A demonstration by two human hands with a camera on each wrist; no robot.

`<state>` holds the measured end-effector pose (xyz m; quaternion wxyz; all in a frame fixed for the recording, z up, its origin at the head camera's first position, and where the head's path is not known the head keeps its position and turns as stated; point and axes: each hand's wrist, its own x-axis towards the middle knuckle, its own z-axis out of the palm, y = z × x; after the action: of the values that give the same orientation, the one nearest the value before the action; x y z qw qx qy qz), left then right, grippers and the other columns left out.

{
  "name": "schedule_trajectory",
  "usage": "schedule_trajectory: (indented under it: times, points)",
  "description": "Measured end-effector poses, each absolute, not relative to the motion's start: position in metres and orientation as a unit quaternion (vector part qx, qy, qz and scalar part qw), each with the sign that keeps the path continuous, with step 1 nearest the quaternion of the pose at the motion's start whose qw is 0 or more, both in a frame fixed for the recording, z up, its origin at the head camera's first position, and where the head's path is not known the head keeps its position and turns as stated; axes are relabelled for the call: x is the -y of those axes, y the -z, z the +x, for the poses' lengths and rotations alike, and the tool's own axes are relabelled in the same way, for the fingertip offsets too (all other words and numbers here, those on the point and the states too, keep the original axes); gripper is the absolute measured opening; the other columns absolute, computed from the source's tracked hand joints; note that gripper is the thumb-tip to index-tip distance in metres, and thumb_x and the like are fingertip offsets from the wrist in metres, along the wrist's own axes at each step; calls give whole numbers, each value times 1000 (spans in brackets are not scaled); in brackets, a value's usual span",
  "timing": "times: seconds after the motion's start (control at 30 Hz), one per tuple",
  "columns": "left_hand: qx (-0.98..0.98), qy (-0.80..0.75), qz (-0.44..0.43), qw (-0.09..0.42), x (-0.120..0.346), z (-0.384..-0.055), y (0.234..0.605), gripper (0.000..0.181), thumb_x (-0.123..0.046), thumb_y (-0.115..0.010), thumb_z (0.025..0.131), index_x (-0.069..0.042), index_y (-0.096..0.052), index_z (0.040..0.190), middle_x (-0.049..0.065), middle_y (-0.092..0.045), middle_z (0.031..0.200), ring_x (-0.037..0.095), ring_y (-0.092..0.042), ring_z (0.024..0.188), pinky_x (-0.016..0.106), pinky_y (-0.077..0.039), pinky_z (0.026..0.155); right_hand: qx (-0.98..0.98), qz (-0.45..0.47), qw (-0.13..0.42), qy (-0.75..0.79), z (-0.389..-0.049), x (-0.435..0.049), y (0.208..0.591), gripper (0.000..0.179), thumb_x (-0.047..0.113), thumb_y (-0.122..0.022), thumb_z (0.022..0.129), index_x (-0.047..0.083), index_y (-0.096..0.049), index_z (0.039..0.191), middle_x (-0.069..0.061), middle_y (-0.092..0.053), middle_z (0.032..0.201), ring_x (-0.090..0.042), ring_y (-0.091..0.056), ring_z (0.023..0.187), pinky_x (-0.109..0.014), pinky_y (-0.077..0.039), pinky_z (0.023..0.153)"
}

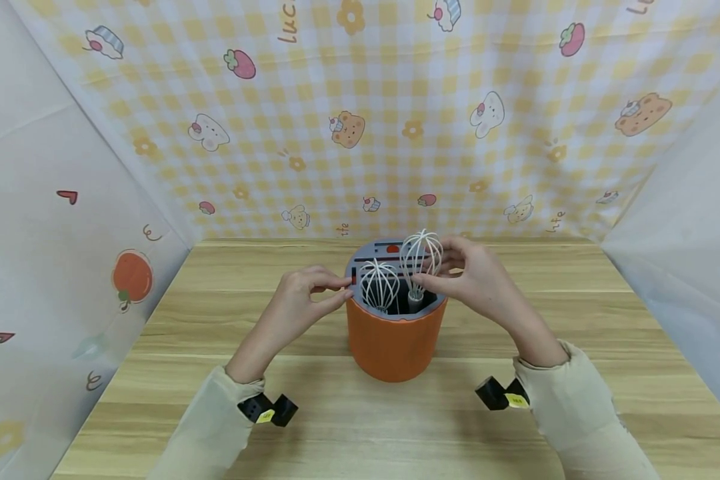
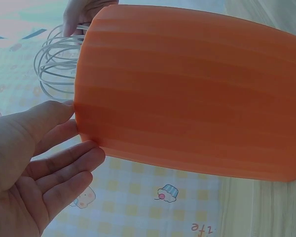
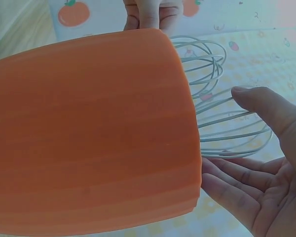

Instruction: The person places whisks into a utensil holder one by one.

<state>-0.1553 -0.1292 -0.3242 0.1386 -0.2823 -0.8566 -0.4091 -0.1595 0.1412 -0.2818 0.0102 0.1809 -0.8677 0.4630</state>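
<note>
An orange utensil holder (image 1: 396, 350) with a grey slotted top (image 1: 360, 255) stands upright on the table. Two white wire whisks stand in its front opening, heads up: a left whisk (image 1: 379, 283) and a taller right whisk (image 1: 421, 253). My left hand (image 1: 303, 300) pinches the holder's left rim between thumb and fingers; in the left wrist view its fingertips (image 2: 93, 153) lie at the orange edge. My right hand (image 1: 471, 277) holds the right whisk's wire head, thumb (image 3: 259, 101) on the near wires and fingers behind, near the rim. The whisk handles are mostly hidden inside.
The wooden table (image 1: 228, 313) extends around the holder. Behind it hangs a yellow checked cloth (image 1: 396, 167), and pale sheets (image 1: 48, 267) rise at both sides. A small black wrist camera (image 1: 285, 410) sits at the left sleeve, another (image 1: 491, 393) at the right.
</note>
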Motion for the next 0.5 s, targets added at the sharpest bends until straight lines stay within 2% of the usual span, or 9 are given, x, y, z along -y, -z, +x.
schedule_trajectory:
  times: [0.17,0.5]
  points:
    - [855,411,-284,138,129,-156,324,16,-12,-73,79,-6,-74,94,-2,-65,85,14,-62,83,36,-53,76,866,181,13,-465,-158,-143,281,49,30,-75,76,1,-58,111,-10,-64,96,-17,-62,86,-29,-52,69]
    - [856,410,-283,138,128,-155,323,15,-12,-74,78,-7,-74,93,-3,-65,85,14,-62,83,33,-53,75,865,187,17,-466,-155,-145,279,48,31,-75,76,2,-59,111,-10,-64,100,-18,-62,91,-34,-51,75]
